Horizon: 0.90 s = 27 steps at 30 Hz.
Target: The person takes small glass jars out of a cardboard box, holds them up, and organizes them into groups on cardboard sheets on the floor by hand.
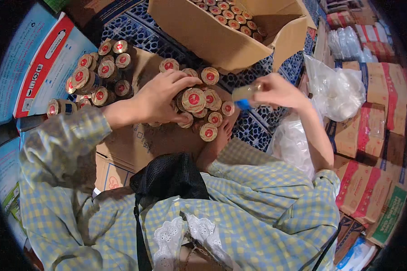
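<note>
My left hand (163, 95) curves its thumb and fingers around a small round tin (194, 100) with a gold top and a red round emblem. This tin stands higher than the cluster of similar tins (208, 132) around it. Out to the right, my right hand (272, 92) is closed on a small object (245, 95), pale yellowish with a bright blue end. Motion blurs it, so its kind is unclear. Several more tins (106, 68), some stacked, stand left of my left hand. Flattened cardboard (167, 143) lies under the tins.
An open cardboard box (203, 34) holding many similar tins stands at the back. Clear plastic bags (334, 88) with pale contents lie at right, beside stacked cartons (364, 185). Blue-and-red printed boxes (45, 58) line the left. A bare foot (218, 137) rests near the tins.
</note>
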Available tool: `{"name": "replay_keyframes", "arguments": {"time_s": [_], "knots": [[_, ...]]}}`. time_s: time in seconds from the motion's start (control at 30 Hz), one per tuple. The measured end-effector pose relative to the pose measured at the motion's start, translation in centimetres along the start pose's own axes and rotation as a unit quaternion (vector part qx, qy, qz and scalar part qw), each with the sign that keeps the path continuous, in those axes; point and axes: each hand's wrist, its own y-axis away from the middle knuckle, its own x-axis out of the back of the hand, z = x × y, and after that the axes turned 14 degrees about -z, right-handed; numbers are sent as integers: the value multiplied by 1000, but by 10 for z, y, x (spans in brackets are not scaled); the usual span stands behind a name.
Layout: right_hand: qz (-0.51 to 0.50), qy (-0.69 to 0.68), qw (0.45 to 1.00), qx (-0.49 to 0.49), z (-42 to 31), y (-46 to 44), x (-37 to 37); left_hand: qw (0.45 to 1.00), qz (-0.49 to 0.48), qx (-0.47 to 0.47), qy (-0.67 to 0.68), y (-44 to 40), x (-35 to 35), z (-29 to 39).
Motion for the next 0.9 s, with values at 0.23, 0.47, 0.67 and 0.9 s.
{"name": "replay_keyframes", "arguments": {"time_s": [0.23,0.47,0.67,0.9], "knots": [[-22,-469,868,161,-55,12,-1,995,-33,72,-66,25,63,45],[-93,-484,827,272,-106,-11,-12,584,-96,134,795,44,97,68],[151,85,877,449,-138,-18,-19,570,-42,126,811,64,102,77],[146,105,873,453,-159,-27,-31,777,133,155,596,89,96,93]]}}
